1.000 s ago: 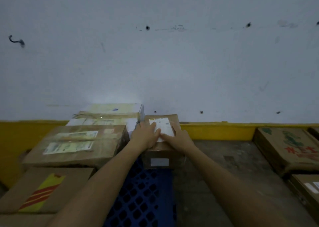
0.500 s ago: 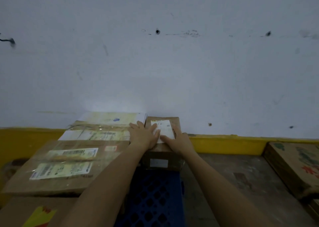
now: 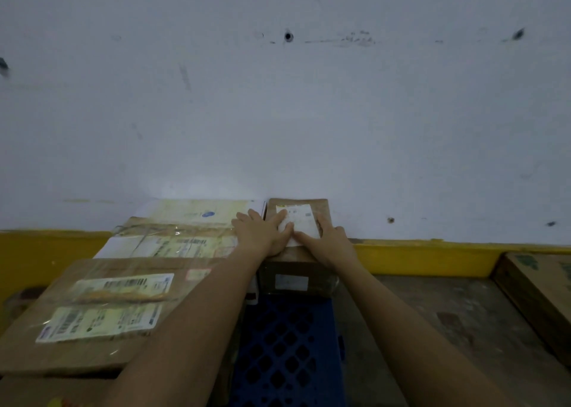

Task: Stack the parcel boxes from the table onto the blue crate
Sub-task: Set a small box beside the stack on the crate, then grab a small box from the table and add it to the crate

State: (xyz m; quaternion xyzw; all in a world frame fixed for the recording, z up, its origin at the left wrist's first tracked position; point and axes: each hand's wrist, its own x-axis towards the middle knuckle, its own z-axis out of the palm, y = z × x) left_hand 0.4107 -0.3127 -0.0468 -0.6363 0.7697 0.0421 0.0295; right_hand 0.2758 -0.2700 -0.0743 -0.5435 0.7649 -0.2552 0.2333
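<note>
While both palms lie flat on its top, the small parcel box stands at the far end of the blue crate, its rear edge close against the white wall.

Left hand: fingers straight and slightly spread, laid across the box's left edge. The outer fingers reach over the seam with the neighbouring parcel, and the thumb lies on the white label.

Right hand: fingers straight and close together along the label's right side, with the thumb pointing inward until it nearly meets the left thumb. Neither hand curls round an edge; both rest on the top face.

Below the grip, the box's front face carries a second pale label. On the person's side of the grip, the crate's open lattice runs between the two forearms.

Just left of the grip lies a pale flat parcel. Nearer than it is a taped parcel with printed labels. Nearer again, passing under the left forearm, is a large brown carton bearing two barcode labels.

Right of the grip, a worn brown surface lies beside the crate and a yellow band runs along the wall's foot. A printed carton sits at the far right, well apart from the hands.
</note>
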